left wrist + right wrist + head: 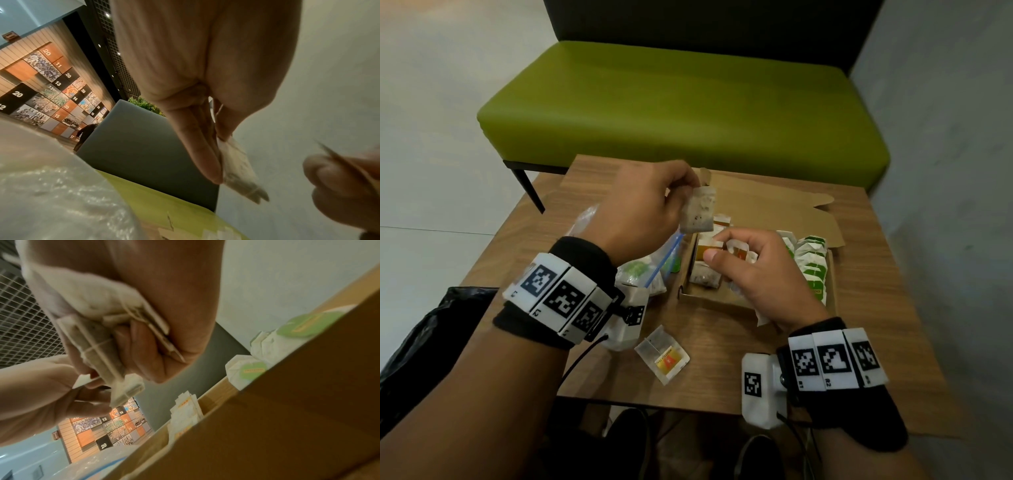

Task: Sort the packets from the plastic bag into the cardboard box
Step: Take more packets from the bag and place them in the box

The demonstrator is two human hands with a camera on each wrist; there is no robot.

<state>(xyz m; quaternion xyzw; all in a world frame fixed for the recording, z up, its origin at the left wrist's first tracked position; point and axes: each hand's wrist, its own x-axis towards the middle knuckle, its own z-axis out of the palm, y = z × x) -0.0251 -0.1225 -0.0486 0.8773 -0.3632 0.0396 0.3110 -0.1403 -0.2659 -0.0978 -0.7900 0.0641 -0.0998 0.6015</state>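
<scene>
My left hand (686, 193) pinches a pale tea-bag packet (698, 214) by its top and holds it hanging over the far left of the open cardboard box (717, 299). In the left wrist view the left hand (219, 154) has that packet (238, 168) between thumb and fingers. My right hand (726, 251) hovers over the box and grips several packets (739, 253), seen bunched in its fist (98, 340). Orange-labelled packets (709, 250) stand in the box's left side, green-labelled ones (811, 263) in its right. The clear plastic bag (643, 270) lies left of the box.
One orange-labelled packet (662, 354) lies loose on the wooden table (876, 308) near its front edge. The box's lid flap (774, 205) lies open behind it. A green bench (681, 113) stands beyond the table, and a black bag (431, 335) sits at the left.
</scene>
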